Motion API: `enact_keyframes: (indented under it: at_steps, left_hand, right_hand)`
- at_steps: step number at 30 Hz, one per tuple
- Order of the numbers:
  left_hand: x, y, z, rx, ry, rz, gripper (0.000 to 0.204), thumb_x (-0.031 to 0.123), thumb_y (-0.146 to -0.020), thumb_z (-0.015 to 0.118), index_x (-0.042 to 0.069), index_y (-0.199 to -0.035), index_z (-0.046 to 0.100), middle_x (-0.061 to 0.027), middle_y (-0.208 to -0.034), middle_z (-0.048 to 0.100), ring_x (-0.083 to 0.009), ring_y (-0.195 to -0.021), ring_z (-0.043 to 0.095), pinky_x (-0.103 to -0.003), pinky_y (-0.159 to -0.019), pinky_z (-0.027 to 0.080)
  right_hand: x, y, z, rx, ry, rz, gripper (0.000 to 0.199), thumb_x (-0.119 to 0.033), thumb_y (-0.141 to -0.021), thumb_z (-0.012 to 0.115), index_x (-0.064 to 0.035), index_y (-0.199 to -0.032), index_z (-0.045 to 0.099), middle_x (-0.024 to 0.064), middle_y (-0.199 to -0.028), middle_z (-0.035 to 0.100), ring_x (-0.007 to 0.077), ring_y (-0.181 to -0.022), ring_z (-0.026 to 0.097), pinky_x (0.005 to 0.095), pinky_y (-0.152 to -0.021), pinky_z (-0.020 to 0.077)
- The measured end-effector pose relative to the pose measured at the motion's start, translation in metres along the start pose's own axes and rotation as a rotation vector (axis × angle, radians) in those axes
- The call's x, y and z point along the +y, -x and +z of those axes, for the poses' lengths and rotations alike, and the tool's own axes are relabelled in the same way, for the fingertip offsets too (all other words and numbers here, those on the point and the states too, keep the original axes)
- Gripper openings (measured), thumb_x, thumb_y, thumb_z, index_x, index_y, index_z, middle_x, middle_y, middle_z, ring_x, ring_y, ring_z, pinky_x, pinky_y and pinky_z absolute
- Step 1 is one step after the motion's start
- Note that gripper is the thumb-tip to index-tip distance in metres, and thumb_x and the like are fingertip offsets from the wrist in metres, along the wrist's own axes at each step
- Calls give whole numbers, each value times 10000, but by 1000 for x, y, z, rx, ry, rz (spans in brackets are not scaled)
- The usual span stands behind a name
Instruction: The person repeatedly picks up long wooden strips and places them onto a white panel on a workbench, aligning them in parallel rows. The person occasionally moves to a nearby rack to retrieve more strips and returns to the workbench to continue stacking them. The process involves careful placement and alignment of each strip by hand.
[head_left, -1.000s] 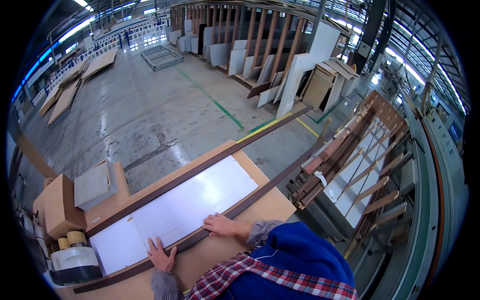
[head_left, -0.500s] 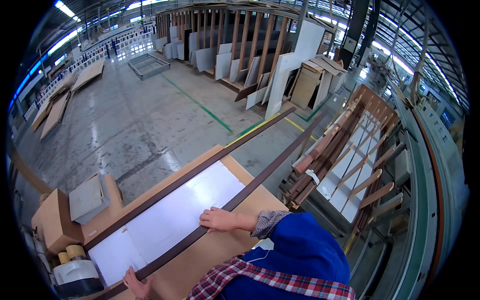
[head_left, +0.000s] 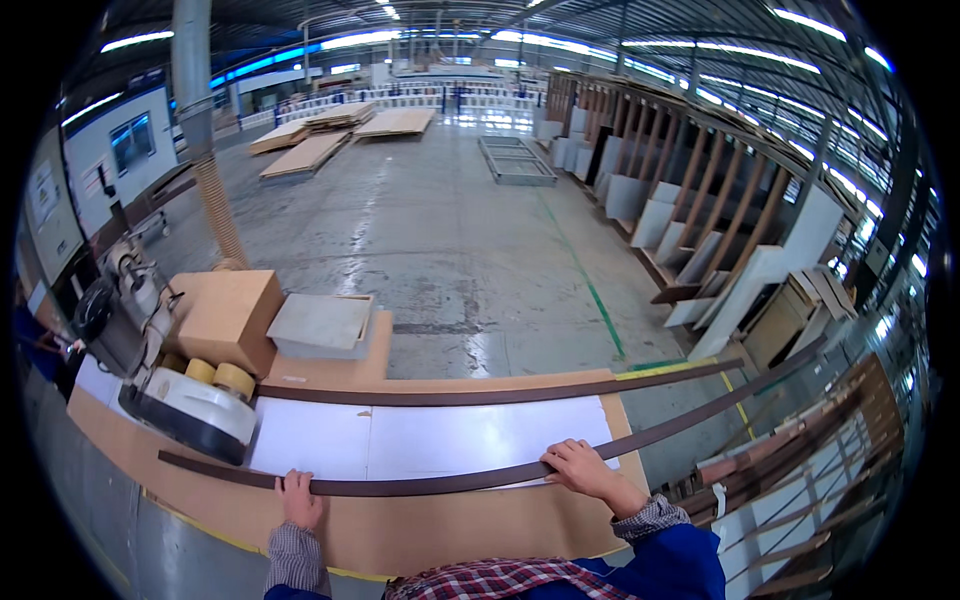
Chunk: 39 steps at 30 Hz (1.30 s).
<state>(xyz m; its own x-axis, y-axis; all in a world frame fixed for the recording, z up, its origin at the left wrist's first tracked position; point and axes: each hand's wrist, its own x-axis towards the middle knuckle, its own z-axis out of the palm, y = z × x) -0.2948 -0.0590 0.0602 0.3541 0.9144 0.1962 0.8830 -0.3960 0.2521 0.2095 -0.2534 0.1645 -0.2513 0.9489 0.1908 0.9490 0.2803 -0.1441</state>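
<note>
The long dark strip (head_left: 450,482) is thin and it runs far past the right end of the counter (head_left: 470,530), out over the floor. I think this free end can sag or swing, and then the strip may slide off the white panel (head_left: 430,440) or twist under my fingers. My two hands are well apart, so the middle part between them has no support from me and can bow. The sander-like machine (head_left: 195,410) stands near the left end of the strip; if I push the strip to the left, it may knock against this machine.

My left hand (head_left: 298,498) lies on the near edge of the strip, fingers together and curled a little over it, pressing more than pinching. My right hand (head_left: 582,468) has its grip half spread, fingertips resting on top of the strip near the right edge of the panel. I cannot tell if the thumb goes under it. A second dark strip (head_left: 500,392) lies along the far side of the panel.
</note>
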Motion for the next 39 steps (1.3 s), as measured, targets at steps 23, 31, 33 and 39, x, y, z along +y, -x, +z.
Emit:
enact_keyframes:
  at_steps: [23, 31, 33, 39]
  left_hand:
    - [51, 27, 52, -69, 18, -64, 416, 372, -565, 713, 106, -882, 665, -116, -943, 570, -292, -1002, 472, -468, -928, 271]
    - [156, 13, 86, -50, 237, 191, 623, 446, -602, 694, 117, -1119, 581, -119, -1055, 512, -282, -1041, 456, -457, -946, 264]
    - [172, 11, 94, -113, 287, 272, 686, 442, -607, 697, 112, -1188, 540, -138, -1110, 490, -291, -1072, 447, -463, -970, 255]
    - [167, 2, 111, 76, 399, 295, 656, 461, -707, 665, 95, -1229, 511, -160, -1273, 427, -307, -1228, 369, -506, -1044, 214]
  right_hand:
    - [95, 91, 126, 371, 250, 835, 443, -311, -816, 629, 40, -1074, 550, 257, -1175, 504, 387, -1065, 485, 446, -874, 423]
    - [103, 53, 151, 298, 313, 1690, 851, -582, -822, 516, 12, -1378, 266, 189, -1364, 373, 330, -1229, 403, 457, -953, 378]
    - [102, 43, 152, 303, 369, 1788, 850, -579, -820, 519, 0, -1387, 262, 165, -1385, 360, 301, -1250, 389, 452, -967, 364]
    - [103, 39, 146, 328, 337, 1797, 790, -525, -842, 508, -27, -1400, 255, 146, -1391, 360, 273, -1281, 351, 444, -1016, 294]
